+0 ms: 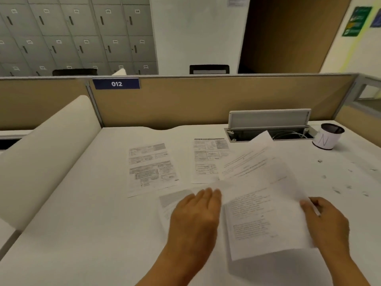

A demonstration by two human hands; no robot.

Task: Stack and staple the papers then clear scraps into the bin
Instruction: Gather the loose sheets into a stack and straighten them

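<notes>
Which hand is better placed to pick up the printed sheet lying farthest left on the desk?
Left. The left hand is open and nearer the far-left sheet; the right hand pinches the lifted pages.

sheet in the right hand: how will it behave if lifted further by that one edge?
Probably floppy: the sheet already bows and its far corner curls up while the right hand pinches one edge. Likely very light, so it may flutter or swing. The left hand lies flat beside it, seemingly steadying the papers under it.

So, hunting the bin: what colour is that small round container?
White small round container, dark liner; head view.
</notes>
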